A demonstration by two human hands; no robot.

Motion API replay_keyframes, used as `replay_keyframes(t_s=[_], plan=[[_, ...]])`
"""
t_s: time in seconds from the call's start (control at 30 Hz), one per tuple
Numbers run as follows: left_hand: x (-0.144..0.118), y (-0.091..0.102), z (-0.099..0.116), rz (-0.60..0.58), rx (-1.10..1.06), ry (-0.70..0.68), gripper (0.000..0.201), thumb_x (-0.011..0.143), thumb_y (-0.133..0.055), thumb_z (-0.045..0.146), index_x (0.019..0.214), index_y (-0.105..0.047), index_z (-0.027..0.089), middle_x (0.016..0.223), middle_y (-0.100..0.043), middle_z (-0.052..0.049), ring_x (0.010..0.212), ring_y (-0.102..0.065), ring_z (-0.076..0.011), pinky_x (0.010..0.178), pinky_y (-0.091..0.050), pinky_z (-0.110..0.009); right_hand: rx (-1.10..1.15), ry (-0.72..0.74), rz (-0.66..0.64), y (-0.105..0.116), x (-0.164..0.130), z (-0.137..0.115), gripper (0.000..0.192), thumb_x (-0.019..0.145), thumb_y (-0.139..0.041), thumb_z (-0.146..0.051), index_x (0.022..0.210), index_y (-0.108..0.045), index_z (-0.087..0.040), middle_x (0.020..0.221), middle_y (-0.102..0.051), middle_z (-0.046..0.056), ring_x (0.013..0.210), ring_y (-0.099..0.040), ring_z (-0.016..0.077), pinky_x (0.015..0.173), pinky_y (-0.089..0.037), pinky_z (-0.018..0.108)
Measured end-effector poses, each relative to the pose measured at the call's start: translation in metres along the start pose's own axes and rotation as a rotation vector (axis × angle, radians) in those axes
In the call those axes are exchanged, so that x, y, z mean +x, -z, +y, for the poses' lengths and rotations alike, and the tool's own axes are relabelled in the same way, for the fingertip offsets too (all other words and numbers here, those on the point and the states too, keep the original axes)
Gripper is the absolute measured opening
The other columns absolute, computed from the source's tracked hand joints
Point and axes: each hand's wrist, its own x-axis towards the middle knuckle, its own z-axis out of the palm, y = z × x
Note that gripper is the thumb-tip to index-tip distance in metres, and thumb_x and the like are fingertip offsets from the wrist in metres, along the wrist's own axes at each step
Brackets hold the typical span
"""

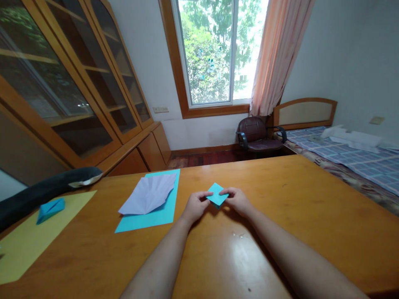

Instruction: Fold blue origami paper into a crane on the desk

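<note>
Between my two hands is a small folded piece of turquoise paper (217, 194), diamond-shaped as I look at it, with a corner pointing away from me. My left hand (197, 205) pinches its left corner, thumb on top. On the opposite corner, my right hand (238, 201) grips the paper the same way. Both hands are low over the wooden table (280, 207), and the fingers under the paper are mostly hidden.
Left of my hands, a creased white sheet (149, 195) lies on a turquoise sheet (168, 211). Farther left, a folded blue paper piece (51, 209) rests on a yellow sheet (28, 245), beside a long dark object (46, 187). An office chair (260, 135) stands beyond the table.
</note>
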Motion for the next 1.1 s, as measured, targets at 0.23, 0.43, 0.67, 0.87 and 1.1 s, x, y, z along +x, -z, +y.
replay_keyframes(t_s=[0.23, 0.43, 0.67, 0.87, 1.1], plan=[[0.0, 0.002, 0.0, -0.04, -0.078, 0.083, 0.028, 0.061, -0.076, 0.028, 0.086, -0.076, 0.014, 0.084, -0.075, -0.007, 0.075, -0.067, -0.0198, 0.075, -0.051, -0.03, 0.01, -0.02, 0.007, 0.002, 0.001, -0.002, 0.016, 0.05, -0.075, -0.023, 0.063, -0.071, -0.016, 0.066, -0.068, 0.003, 0.061, -0.059, 0.0148, 0.064, -0.046, 0.029], [0.001, 0.003, 0.001, 0.047, -0.086, 0.09, 0.028, 0.06, -0.077, 0.035, 0.078, -0.076, 0.013, 0.077, -0.074, -0.007, 0.07, -0.065, -0.0186, 0.07, -0.049, -0.029, 0.064, -0.044, 0.03, 0.0, 0.0, -0.007, 0.026, 0.048, -0.08, -0.031, 0.066, -0.07, -0.015, 0.058, -0.063, 0.0, 0.057, -0.055, 0.0129, 0.061, -0.043, 0.027], [0.002, 0.004, 0.003, 0.071, -0.014, 0.035, 0.031, 0.067, -0.071, 0.044, 0.068, -0.074, 0.013, 0.066, -0.071, -0.005, 0.062, -0.06, -0.0168, 0.061, -0.045, -0.026, -0.018, 0.0, -0.002, -0.001, -0.001, -0.012, 0.035, 0.054, -0.078, -0.047, 0.056, -0.064, -0.015, 0.051, -0.054, -0.003, 0.051, -0.044, 0.0093, 0.053, -0.035, 0.024], [0.004, -0.003, 0.002, 0.132, -0.018, 0.03, 0.035, 0.071, -0.068, 0.046, 0.071, -0.073, 0.012, 0.07, -0.072, -0.006, 0.065, -0.062, -0.0176, 0.063, -0.046, -0.026, -0.033, 0.067, 0.047, -0.008, 0.001, -0.012, 0.042, 0.058, -0.075, -0.054, 0.054, -0.061, -0.015, 0.053, -0.054, -0.002, 0.053, -0.044, 0.0104, 0.055, -0.035, 0.024], [0.002, -0.012, 0.008, 0.153, -0.02, 0.05, 0.031, 0.069, -0.07, 0.043, 0.068, -0.074, 0.013, 0.067, -0.072, -0.006, 0.064, -0.063, -0.0186, 0.063, -0.047, -0.027, -0.103, 0.054, -0.007, -0.009, 0.0, -0.013, 0.04, 0.062, -0.072, -0.053, 0.068, -0.071, -0.014, 0.064, -0.065, 0.003, 0.061, -0.054, 0.0155, 0.06, -0.041, 0.026]])
